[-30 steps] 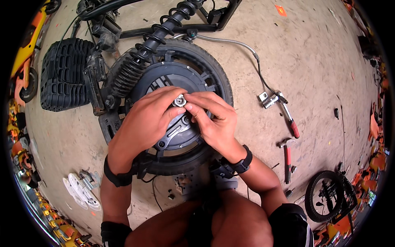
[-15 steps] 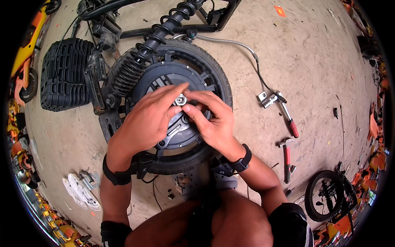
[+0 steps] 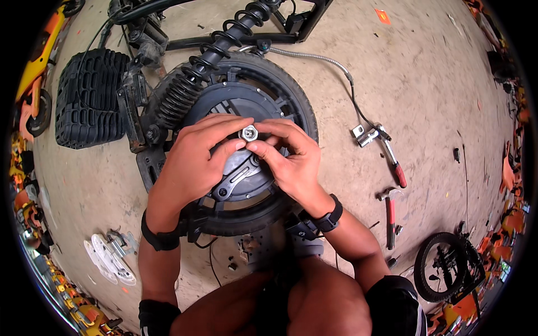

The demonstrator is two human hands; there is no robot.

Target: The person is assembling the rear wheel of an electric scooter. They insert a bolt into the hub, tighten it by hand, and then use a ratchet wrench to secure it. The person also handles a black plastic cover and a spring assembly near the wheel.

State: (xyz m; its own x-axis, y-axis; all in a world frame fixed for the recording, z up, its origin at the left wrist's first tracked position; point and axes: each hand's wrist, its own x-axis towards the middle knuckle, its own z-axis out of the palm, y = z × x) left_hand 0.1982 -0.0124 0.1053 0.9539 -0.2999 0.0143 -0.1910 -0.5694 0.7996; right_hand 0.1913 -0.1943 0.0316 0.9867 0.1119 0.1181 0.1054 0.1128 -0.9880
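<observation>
A silver hex nut [image 3: 249,133], with something dark showing in its hole, is pinched between the fingertips of both my hands over the wheel's hub. My left hand [image 3: 193,154] grips its left side with thumb and index finger. From the right, the thumb and fingers of my right hand [image 3: 294,159] press on it. I cannot tell whether it sits on the axle end. Beneath lies a black hub-motor wheel [image 3: 305,106] with a rubber tyre. A grey slotted metal arm [image 3: 235,182] lies across the hub just below my hands.
Left of the wheel are a black coil-spring shock [image 3: 182,95] and a ribbed black box [image 3: 89,101]. On the concrete at right lie a red-handled ratchet [image 3: 395,165], a hammer [image 3: 390,218] and a metal-sheathed cable [image 3: 314,56]. White discs [image 3: 106,260] lie lower left; a small wheel [image 3: 440,266] lower right.
My view has shifted slightly. The nut now faces me more squarely, its six-sided rim plainer, and my left fingers lie flatter along it. Both hands keep their pinch.
</observation>
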